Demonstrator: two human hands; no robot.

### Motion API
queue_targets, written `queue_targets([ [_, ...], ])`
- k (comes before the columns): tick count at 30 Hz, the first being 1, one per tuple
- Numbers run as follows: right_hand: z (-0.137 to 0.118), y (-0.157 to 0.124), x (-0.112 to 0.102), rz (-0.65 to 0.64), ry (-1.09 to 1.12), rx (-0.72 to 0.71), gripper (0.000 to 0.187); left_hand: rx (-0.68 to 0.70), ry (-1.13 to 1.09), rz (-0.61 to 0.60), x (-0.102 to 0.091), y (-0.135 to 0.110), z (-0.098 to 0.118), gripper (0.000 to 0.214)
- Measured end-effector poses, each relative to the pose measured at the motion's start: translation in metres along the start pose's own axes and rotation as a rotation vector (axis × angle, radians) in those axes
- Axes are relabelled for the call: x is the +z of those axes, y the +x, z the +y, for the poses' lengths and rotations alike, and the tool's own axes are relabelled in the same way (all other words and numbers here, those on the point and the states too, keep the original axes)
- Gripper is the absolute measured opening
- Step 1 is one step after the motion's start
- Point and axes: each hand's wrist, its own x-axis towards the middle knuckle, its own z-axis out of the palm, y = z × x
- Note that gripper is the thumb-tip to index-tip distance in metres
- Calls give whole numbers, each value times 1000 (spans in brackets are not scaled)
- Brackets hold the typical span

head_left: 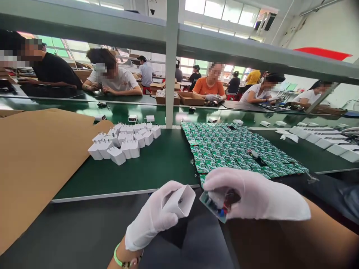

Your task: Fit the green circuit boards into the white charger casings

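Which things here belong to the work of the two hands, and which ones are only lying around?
Part of the work: gloved left hand holding a white charger shell; gloved right hand holding a small circuit board; sheet of green circuit boards; pile of white wall chargers.
Only lying around: brown cardboard sheet.

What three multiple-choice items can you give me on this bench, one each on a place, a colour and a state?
1. Where is the pile of white charger casings?
A. Left of the green circuit boards
B. Right of them
C. Under them

2. What colour is the glove on the left hand?
A. Blue
B. Black
C. White

3. What state is the small circuit board in the right hand in?
A. Fitted inside a casing
B. Held up off the green bench
C. Lying on the floor

1: A, the pile stands left of the boards.
2: C, white covers the hand.
3: B, the right hand grips it in the air.
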Motion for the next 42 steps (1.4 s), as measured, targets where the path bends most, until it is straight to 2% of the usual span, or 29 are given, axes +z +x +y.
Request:
queue_targets([
  [2,-11,-3,7,-69,-27,-105,38,5,10,-49,4,2,1,43],
  [4,-17,-3,11,-114,-80,-128,35,6,31,-78,8,2,2,45],
  [11,-29,-1,12,-155,-238,-88,33,32,10,-49,14,-8,9,51],
  [15,-26,1,13,-188,-148,-73,28,48,12,-13,13,-13,7,55],
  [20,-10,1,26,36,43,-217,31,52,-69,18,16,-15,3,55],
  [22,-7,-2,33,138,101,-213,34,15,-99,24,20,-16,3,54],
  [25,-6,-7,46,283,393,-89,33,-37,-130,57,27,-18,6,58],
  [27,-7,-11,59,380,631,15,20,-75,-102,104,33,-21,8,59],
  [29,-8,-14,75,487,760,94,11,-102,-70,165,38,-24,9,58],
  [31,-9,-17,95,593,763,130,25,-109,-77,229,42,-27,11,55],
  [34,-11,-19,124,751,624,137,72,-130,-117,306,48,-31,13,56],
  [35,-13,-19,131,807,569,134,79,-142,-120,321,51,-31,15,58],
  [37,-17,-18,140,894,479,136,74,-169,-116,320,55,-31,17,60],
  [39,-22,-17,140,941,451,141,58,-156,-132,289,57,-31,17,62],
  [42,-28,-18,133,935,553,134,51,-71,-190,246,57,-32,13,68],
])
